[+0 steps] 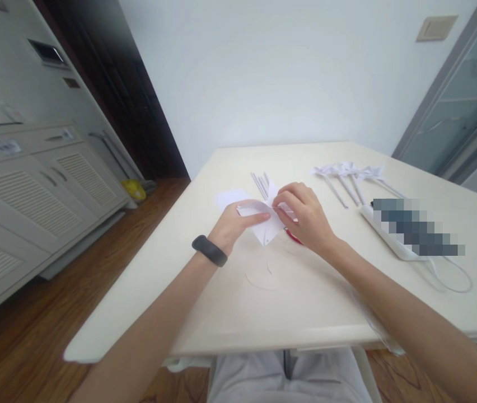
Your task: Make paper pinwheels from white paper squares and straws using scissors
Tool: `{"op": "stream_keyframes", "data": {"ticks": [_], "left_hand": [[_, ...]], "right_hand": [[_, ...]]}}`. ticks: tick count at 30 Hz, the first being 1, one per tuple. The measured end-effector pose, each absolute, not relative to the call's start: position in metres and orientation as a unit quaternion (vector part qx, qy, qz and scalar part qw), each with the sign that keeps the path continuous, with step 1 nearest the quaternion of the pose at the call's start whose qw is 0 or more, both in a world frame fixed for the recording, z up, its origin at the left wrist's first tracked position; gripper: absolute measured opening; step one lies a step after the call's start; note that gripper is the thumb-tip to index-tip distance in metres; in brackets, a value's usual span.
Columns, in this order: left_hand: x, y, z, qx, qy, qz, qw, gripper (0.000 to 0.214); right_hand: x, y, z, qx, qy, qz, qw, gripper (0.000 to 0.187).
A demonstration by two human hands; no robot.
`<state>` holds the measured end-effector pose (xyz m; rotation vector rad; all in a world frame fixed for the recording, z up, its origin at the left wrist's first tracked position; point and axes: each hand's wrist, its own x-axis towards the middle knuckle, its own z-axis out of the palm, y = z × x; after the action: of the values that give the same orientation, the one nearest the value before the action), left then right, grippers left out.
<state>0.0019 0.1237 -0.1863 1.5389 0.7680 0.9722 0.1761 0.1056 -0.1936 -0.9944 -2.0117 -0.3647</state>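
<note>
Seen from the wearer's head, a person sits at a pale table [221, 324] pushed against a white wall, both bare forearms reaching to its middle. The left hand [230, 225], with a dark wristband [209, 250] below it, grips a folded white paper [266, 230], thumb laid across the near side and fingers behind. This hold probably keeps the folds from springing open. The paper is held above the tabletop, between the hands, one pointed corner hanging toward the person.

The right hand [304, 215] is closed in a pinch at the paper's middle, where a thin white strand [278, 208] shows at the fingertips; so fine a strand likely needs fingertips rather than a full fist.

Just beyond the paper lies a bunch of thin sticks [258, 182], side by side, perhaps to stay within reach. A flat white sheet [227, 197] is beside the left hand. A red-handled tool [294, 237] is partly hidden under the right hand. Farther right, folded paper shapes on sticks [347, 169] lie in a row, apparently clear of the working space. Nearer is a white object with a cord [383, 232], its top blurred out. A loose thread [259, 288] curls in front.
</note>
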Motion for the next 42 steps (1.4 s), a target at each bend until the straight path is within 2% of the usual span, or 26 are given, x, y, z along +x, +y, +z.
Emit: {"op": "stream_keyframes", "data": {"ticks": [5,11,18,24,30,42], "left_hand": [[0.004,0.121,-0.183,0.624,0.311,0.399,0.595,0.029],[0.005,0.12,-0.183,0.623,0.342,0.423,0.562,0.037],[0.002,0.124,-0.185,0.635,0.357,0.44,0.525,0.039],[0.002,0.126,-0.185,0.647,0.379,0.441,0.494,0.04],[0.003,0.126,-0.185,0.669,0.391,0.43,0.463,0.038],[0.004,0.125,-0.184,0.702,0.377,0.41,0.443,0.035]], "right_hand": [[0.176,0.106,-0.193,-0.407,-0.814,-0.168,0.379,0.013],[0.174,0.105,-0.194,-0.411,-0.83,-0.149,0.346,0.017],[0.174,0.1,-0.19,-0.411,-0.83,-0.048,0.374,0.024],[0.178,0.105,-0.192,-0.426,-0.791,0.051,0.437,0.009],[0.178,0.108,-0.194,-0.447,-0.754,0.147,0.458,0.005],[0.181,0.113,-0.194,-0.474,-0.72,0.219,0.457,0.012]]}}
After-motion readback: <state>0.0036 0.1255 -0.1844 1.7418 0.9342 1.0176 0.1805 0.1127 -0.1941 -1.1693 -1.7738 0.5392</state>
